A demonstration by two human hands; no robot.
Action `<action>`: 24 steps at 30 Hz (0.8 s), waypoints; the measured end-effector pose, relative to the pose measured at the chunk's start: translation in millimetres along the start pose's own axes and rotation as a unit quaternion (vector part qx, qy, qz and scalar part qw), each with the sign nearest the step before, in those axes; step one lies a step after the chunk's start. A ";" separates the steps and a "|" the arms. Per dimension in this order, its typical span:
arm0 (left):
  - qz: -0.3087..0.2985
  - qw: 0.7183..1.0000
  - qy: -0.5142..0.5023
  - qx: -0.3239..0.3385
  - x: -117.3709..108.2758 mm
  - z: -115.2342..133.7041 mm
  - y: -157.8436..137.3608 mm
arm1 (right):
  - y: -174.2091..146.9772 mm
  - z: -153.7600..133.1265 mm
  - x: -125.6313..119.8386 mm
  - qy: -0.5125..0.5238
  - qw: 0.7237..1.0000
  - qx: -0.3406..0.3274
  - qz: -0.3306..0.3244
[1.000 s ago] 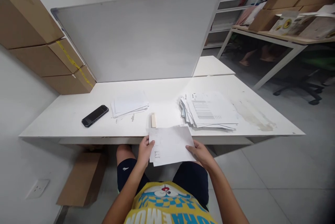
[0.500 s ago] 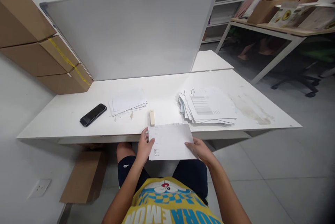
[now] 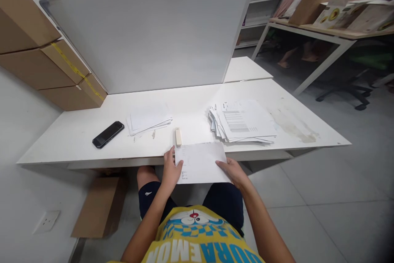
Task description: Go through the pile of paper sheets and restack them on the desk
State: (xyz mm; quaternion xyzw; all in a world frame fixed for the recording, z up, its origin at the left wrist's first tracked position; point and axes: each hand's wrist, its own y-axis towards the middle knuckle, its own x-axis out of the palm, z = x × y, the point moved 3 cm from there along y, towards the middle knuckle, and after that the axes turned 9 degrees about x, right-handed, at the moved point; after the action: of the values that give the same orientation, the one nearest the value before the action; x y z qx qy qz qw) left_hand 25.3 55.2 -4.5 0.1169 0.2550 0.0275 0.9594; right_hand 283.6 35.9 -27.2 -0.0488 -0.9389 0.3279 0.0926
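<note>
A white sheet of paper (image 3: 201, 163), with faint print along its left side, is held level over the table's front edge. My left hand (image 3: 171, 168) grips its left side, thumb on top and fingers beneath. At the right side my right hand (image 3: 234, 171) pinches it the same way; whether more sheets lie under it I cannot tell. Just beyond the paper's far left corner lies a small cream-coloured stick-like object (image 3: 178, 136). A thick, untidy stack of printed papers (image 3: 246, 121) rests to the right, and a thinner paper pile (image 3: 149, 117) to the left.
A black phone (image 3: 108, 134) lies at the left of the white table (image 3: 191, 99). Behind stands a large whiteboard (image 3: 154, 37), beside stacked cardboard boxes (image 3: 61, 66). Another carton (image 3: 95, 207) is on the floor. At the far right are a second table (image 3: 310, 33) and a person's feet (image 3: 285, 62).
The paper has risen slightly in view, still in both hands. The whole scene has shifted a little as the head moved. Phone and piles keep their places on the table.
</note>
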 end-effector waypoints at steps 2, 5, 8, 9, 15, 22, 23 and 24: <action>-0.007 1.000 0.005 0.008 0.2 0.0 -0.4 | 0.9 1.3 -0.7 -0.003 1.000 0.007 0.011; -0.025 1.000 0.002 -0.007 0.7 0.6 0.2 | 1.5 2.9 -1.6 0.010 1.000 0.019 0.018; -0.033 0.999 -0.011 -0.020 1.2 1.8 1.8 | 2.3 4.2 -1.6 0.034 0.999 0.032 0.011; -0.035 0.999 -0.014 -0.018 1.2 2.4 2.2 | 2.8 4.7 -1.6 0.039 0.999 0.035 0.007; -0.005 0.994 0.097 0.042 -8.9 13.4 2.9 | 6.9 6.9 -3.6 0.042 0.998 0.037 -0.009; -0.073 0.948 0.207 0.230 -11.1 26.1 17.7 | 4.1 4.5 -3.6 0.033 0.999 0.040 -0.013; -0.075 0.943 0.215 0.243 -9.8 25.1 19.4 | 3.5 4.3 -3.6 0.032 0.999 0.041 -0.014; -0.070 0.940 0.221 0.250 -8.7 23.5 20.6 | 3.2 4.3 -3.6 0.032 0.999 0.040 -0.014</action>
State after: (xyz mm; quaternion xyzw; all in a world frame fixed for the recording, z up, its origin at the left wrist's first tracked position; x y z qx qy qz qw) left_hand 29.6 69.3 24.5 0.3261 0.4672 -0.0792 0.8180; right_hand 286.3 35.2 -33.0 -0.0426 -0.9222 0.3619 0.1293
